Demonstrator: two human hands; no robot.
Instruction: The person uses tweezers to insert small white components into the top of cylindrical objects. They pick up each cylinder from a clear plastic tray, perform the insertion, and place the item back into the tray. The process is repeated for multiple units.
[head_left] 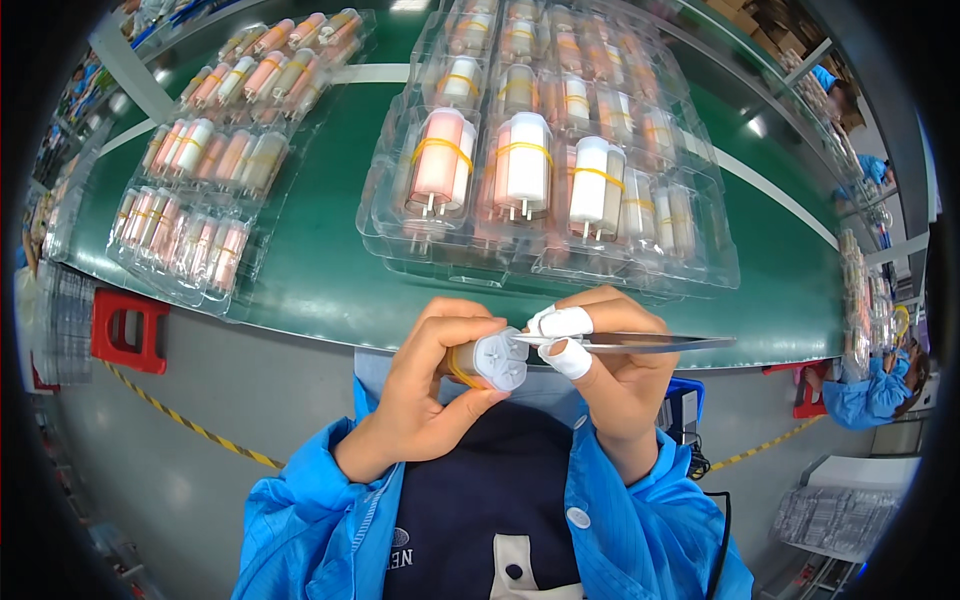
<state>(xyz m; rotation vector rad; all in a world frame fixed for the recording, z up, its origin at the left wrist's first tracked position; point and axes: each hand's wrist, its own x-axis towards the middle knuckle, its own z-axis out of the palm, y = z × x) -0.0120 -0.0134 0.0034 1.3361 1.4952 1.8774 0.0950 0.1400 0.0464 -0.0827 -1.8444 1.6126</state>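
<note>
In my left hand [425,385] is a small bundle of pale grey cylinders [501,362] with a yellow rubber band around it, its round ends turned to the right. My right hand [622,362], with white covers on thumb and forefinger, pinches a pair of metal tweezers [660,344]. Their tips are at the cylinder ends; whether they touch I cannot tell. Beyond my hands, stacked clear plastic trays [470,272] hold pink, white and grey cylinders with prongs, banded in bundles like the white one [597,185].
A green work table [310,270] spreads in front of me. More filled clear trays [190,270] lie on its left. A red stool [130,330] stands on the floor at left. To the far right sits a person in blue [868,390]. A blue bin [683,400] is below the table edge.
</note>
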